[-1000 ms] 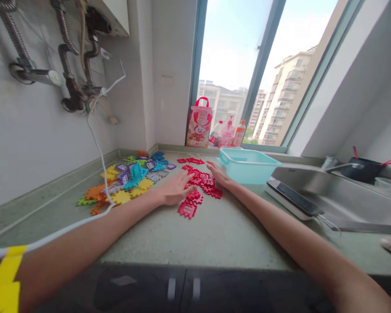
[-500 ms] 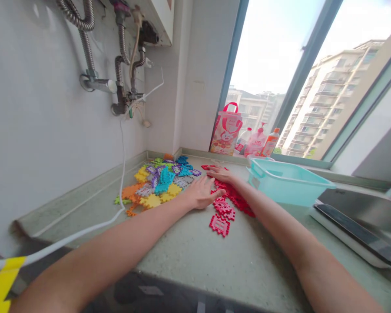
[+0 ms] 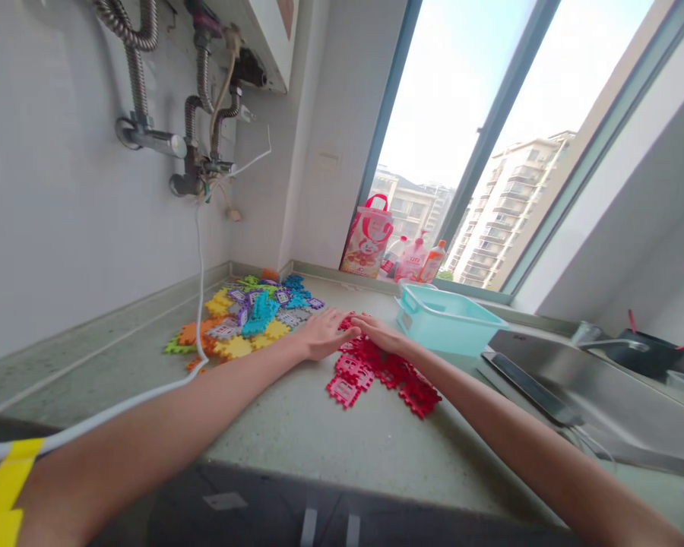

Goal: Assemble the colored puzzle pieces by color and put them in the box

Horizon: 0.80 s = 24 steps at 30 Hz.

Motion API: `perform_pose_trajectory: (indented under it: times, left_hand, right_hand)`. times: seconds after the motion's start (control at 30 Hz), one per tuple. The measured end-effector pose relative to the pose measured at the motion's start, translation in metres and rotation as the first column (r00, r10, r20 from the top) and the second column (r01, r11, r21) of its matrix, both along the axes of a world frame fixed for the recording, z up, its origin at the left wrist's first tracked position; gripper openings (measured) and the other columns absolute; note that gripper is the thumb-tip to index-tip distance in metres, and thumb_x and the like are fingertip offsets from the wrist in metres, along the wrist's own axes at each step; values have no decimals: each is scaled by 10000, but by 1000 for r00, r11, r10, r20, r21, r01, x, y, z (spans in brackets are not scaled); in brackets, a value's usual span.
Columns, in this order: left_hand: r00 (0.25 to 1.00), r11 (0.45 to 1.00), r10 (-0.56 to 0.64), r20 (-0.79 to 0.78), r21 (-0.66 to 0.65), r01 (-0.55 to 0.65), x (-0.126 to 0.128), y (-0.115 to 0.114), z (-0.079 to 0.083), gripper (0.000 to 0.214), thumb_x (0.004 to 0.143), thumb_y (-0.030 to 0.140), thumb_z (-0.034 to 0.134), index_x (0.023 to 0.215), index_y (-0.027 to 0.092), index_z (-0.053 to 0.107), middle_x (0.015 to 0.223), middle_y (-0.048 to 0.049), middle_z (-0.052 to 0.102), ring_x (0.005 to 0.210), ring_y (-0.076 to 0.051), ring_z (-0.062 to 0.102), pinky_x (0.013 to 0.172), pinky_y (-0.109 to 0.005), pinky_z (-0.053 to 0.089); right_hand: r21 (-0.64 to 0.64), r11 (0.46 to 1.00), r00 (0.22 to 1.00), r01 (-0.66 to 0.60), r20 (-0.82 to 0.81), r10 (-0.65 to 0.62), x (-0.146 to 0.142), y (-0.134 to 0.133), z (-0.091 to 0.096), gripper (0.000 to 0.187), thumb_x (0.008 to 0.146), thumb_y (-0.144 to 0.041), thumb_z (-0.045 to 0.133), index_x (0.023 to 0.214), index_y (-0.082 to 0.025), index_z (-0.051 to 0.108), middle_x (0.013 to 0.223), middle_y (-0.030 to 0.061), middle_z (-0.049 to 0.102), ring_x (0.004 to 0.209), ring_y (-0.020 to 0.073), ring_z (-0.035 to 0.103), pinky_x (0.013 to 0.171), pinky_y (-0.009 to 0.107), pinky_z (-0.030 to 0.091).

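Red interlocking puzzle tiles (image 3: pixel 419 393) lie in a loose pile on the countertop, some with cut-out window shapes. My left hand (image 3: pixel 324 334) rests at the pile's left edge, fingers stretched out and thumb against the red tiles. Across from it, my right hand (image 3: pixel 381 334) lies flat over the upper part of the pile, its fingers extended toward the left hand. Both hands touch the tiles without gripping any. To the left is a mixed heap of yellow, blue, orange, purple, green and grey tiles (image 3: pixel 262 313). My palms hide some red tiles.
A turquoise plastic basin (image 3: pixel 453 323) stands right of the red pile, before the window sill. A steel sink (image 3: pixel 615 403) is farther right. Bottles (image 3: pixel 413 260) and a pink bag (image 3: pixel 368 243) stand on the sill. A white cable (image 3: pixel 201 281) crosses the counter at left.
My right hand has drawn nearer, bringing the far red tiles in, and the red pile is more compact. My hands are closer together. The view has turned right.
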<state>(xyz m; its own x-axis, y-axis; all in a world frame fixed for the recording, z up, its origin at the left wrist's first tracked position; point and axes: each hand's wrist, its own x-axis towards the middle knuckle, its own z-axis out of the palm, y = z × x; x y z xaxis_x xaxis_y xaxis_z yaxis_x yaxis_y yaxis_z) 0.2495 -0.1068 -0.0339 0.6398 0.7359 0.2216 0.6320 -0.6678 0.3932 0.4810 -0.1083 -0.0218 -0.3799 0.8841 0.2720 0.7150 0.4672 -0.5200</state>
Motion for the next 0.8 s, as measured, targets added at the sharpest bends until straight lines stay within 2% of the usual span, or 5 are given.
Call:
perform_pose_trajectory:
  times: [0.17,0.27,0.43,0.57,0.8]
  left_hand:
    - [950,941,-308,45,164,297,-12,-12,13,796,1039,773,326,1598,231,495,1672,-122,464,1574,-305,377,1309,-473,242]
    - [879,858,-476,-4,216,466,-14,-26,26,629,1017,687,534,1463,256,640,1530,-110,618,1429,-298,549,1237,-438,364]
    - [852,803,-517,-78,300,515,-6,-39,38,362,1062,510,565,1215,248,761,1269,-98,753,1207,-269,675,1139,-422,430]
    - [820,766,-560,-118,304,567,-6,-41,43,302,1042,485,608,1124,225,739,1131,-86,757,1056,-240,693,1049,-385,455]
    - [799,775,-573,-183,199,600,-11,-58,58,478,825,660,802,819,215,627,677,25,630,592,-142,554,608,-282,373]
  right_hand:
    - [-42,993,993,-115,-34,113,31,-61,37,604,1029,-695,474,1360,-259,731,1422,69,718,1326,297,650,1194,468,456]
    - [61,998,995,-18,98,12,62,-96,46,481,1012,-611,570,1285,-269,768,1332,89,763,1203,295,715,1053,443,546]
    - [70,995,993,73,84,-79,98,-116,49,389,958,-543,650,1149,-243,807,1107,82,819,1003,268,755,886,400,570]
    - [-166,986,998,-2,66,13,100,-122,59,389,889,-551,732,1108,-242,820,1135,56,809,1038,263,736,888,357,557]
    - [-372,923,971,-100,168,173,88,-144,69,442,712,-504,911,1047,-239,797,1075,32,772,997,250,687,876,320,522]
